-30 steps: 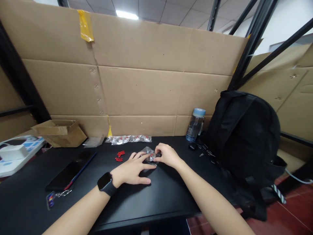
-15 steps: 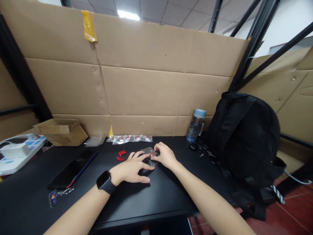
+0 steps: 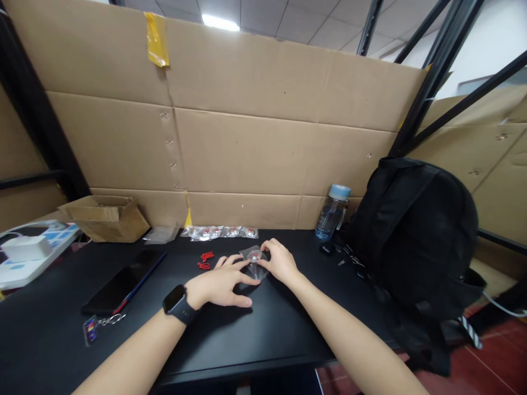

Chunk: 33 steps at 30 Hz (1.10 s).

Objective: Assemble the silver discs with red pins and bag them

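A small clear plastic bag [image 3: 253, 258] with something red inside lies on the black table [image 3: 267, 329]. My left hand [image 3: 220, 282], with a black smartwatch [image 3: 177, 304] on the wrist, lies flat with fingers stretched out, their tips pressing the bag's near edge. My right hand [image 3: 280, 260] pinches the bag's right side between thumb and fingers. A few small red pieces [image 3: 205, 260] lie loose just left of my left hand. A row of filled clear bags [image 3: 220, 232] lies behind, along the cardboard wall.
A black backpack [image 3: 415, 241] fills the right side, with a water bottle [image 3: 332, 212] beside it. A black phone [image 3: 123, 281] and keychain [image 3: 96, 323] lie at left. A cardboard box [image 3: 105, 218], empty bags [image 3: 160, 235] and a white device [image 3: 24, 248] sit further left.
Both hands have stayed on the small bag, with the right fingers shifting slightly along it. The view has tilted down a little.
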Tool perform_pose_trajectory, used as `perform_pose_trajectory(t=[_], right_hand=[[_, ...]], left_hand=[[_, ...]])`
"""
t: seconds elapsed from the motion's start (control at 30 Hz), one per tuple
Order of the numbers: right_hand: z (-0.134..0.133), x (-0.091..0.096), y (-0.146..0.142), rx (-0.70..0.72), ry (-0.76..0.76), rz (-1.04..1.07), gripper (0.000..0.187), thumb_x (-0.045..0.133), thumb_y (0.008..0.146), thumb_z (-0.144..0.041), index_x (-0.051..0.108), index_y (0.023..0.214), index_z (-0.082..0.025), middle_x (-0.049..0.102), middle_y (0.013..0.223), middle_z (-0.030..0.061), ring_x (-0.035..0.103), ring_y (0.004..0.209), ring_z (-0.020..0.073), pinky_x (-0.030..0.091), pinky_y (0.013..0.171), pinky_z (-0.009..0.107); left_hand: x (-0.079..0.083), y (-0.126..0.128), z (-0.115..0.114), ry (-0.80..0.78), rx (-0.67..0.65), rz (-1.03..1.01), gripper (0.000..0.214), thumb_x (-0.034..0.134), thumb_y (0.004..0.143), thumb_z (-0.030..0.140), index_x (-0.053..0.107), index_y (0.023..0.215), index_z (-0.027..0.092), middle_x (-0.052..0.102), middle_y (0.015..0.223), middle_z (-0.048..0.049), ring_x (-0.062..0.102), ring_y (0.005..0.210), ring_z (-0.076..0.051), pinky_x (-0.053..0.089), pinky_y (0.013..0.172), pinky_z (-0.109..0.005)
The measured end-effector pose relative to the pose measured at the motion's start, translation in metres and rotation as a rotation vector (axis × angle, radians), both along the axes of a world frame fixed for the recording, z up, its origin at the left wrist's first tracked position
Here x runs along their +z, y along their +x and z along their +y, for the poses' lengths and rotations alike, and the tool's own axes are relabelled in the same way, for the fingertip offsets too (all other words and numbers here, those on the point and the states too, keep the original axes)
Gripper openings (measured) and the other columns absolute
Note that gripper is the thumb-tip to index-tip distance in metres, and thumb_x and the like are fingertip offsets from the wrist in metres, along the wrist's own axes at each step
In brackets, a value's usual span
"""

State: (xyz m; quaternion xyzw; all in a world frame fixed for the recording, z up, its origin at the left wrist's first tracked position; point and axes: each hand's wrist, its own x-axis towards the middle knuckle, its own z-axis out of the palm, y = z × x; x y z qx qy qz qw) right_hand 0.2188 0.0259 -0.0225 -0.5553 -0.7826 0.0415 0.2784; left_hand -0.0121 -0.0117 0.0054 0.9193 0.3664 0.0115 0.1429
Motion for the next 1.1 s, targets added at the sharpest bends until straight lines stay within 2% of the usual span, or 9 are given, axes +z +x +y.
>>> perform_pose_trajectory(t=[0.2, 0.27, 0.37, 0.43, 0.5, 0.63, 0.77, 0.97, 1.1], right_hand=[[0.003, 0.001, -0.011, -0.071, 0.013, -0.033, 0.025, 0.077, 0.081, -0.032, 0.062, 0.099, -0.026, 0.06, 0.102, 0.002, 0.06, 0.09, 0.0187, 0.041, 0.071, 0.027], [0.003, 0.005, -0.005, 0.063, -0.025, 0.011, 0.029, 0.078, 0.08, -0.033, 0.062, 0.104, -0.027, 0.06, 0.106, 0.0021, 0.06, 0.092, 0.0184, 0.044, 0.073, 0.027], [0.001, 0.013, 0.009, 0.346, -0.075, 0.092, 0.033, 0.076, 0.083, -0.037, 0.063, 0.111, -0.026, 0.061, 0.11, 0.003, 0.06, 0.092, 0.0176, 0.047, 0.079, 0.028], [0.001, 0.017, 0.018, 0.432, -0.063, 0.136, 0.017, 0.062, 0.094, -0.032, 0.065, 0.11, -0.025, 0.063, 0.105, 0.0035, 0.06, 0.09, 0.0164, 0.048, 0.082, 0.029], [0.002, 0.018, 0.024, 0.427, -0.039, 0.138, 0.015, 0.054, 0.096, -0.02, 0.065, 0.106, -0.023, 0.063, 0.101, 0.0036, 0.06, 0.085, 0.0154, 0.048, 0.081, 0.028], [0.006, 0.009, 0.024, 0.393, -0.05, 0.091, 0.025, 0.073, 0.079, -0.013, 0.067, 0.101, -0.023, 0.061, 0.105, 0.0028, 0.06, 0.083, 0.0152, 0.048, 0.078, 0.027], [0.009, 0.003, 0.02, 0.434, -0.036, 0.125, 0.006, 0.072, 0.084, -0.018, 0.072, 0.087, -0.023, 0.062, 0.094, 0.0013, 0.06, 0.084, 0.015, 0.047, 0.08, 0.027], [0.013, 0.005, 0.024, 0.366, -0.092, 0.287, 0.005, 0.069, 0.084, -0.017, 0.073, 0.082, -0.02, 0.067, 0.089, 0.0018, 0.06, 0.073, 0.0131, 0.046, 0.07, 0.025], [0.014, 0.005, 0.022, 0.323, -0.133, 0.338, 0.01, 0.065, 0.086, -0.018, 0.072, 0.078, -0.018, 0.067, 0.088, 0.0027, 0.061, 0.076, 0.014, 0.046, 0.071, 0.025]], left_hand=[[-0.003, -0.002, 0.001, 0.014, -0.004, -0.022, 0.055, 0.068, 0.08, 0.064, 0.06, 0.132, 0.051, 0.03, 0.164, -0.0003, 0.015, 0.149, -0.044, 0.015, 0.112, -0.068], [-0.001, -0.003, 0.001, 0.059, -0.016, -0.073, 0.043, 0.069, 0.083, 0.056, 0.066, 0.125, 0.048, 0.035, 0.161, 0.002, 0.018, 0.148, -0.043, 0.018, 0.112, -0.065], [0.003, -0.004, 0.003, 0.158, -0.045, -0.181, 0.027, 0.064, 0.087, 0.029, 0.072, 0.109, 0.041, 0.047, 0.152, 0.0044, 0.025, 0.145, -0.036, 0.023, 0.113, -0.057], [0.005, -0.003, 0.004, 0.216, -0.037, -0.257, 0.038, 0.055, 0.083, 0.011, 0.069, 0.108, 0.035, 0.057, 0.139, 0.0022, 0.033, 0.139, -0.03, 0.028, 0.11, -0.048], [0.003, 0.001, 0.006, 0.27, 0.014, -0.32, 0.047, 0.05, 0.079, 0.003, 0.062, 0.113, 0.032, 0.063, 0.128, -0.0006, 0.042, 0.13, -0.025, 0.033, 0.104, -0.042], [-0.008, 0.01, 0.012, 0.349, 0.158, -0.349, 0.028, 0.064, 0.082, 0.015, 0.06, 0.107, 0.027, 0.066, 0.114, -0.0034, 0.049, 0.116, -0.026, 0.035, 0.094, -0.038], [-0.019, 0.012, 0.019, 0.316, 0.205, -0.362, 0.009, 0.068, 0.087, 0.032, 0.065, 0.091, 0.026, 0.069, 0.101, -0.0009, 0.054, 0.108, -0.024, 0.033, 0.092, -0.037], [-0.018, 0.004, 0.03, 0.221, 0.397, -0.458, 0.016, 0.059, 0.091, 0.04, 0.067, 0.091, 0.026, 0.073, 0.101, 0.0006, 0.063, 0.098, -0.023, 0.037, 0.087, -0.034], [-0.02, 0.005, 0.031, 0.179, 0.454, -0.508, 0.017, 0.054, 0.094, 0.041, 0.062, 0.096, 0.026, 0.075, 0.102, 0.0028, 0.067, 0.084, -0.019, 0.038, 0.084, -0.032]])
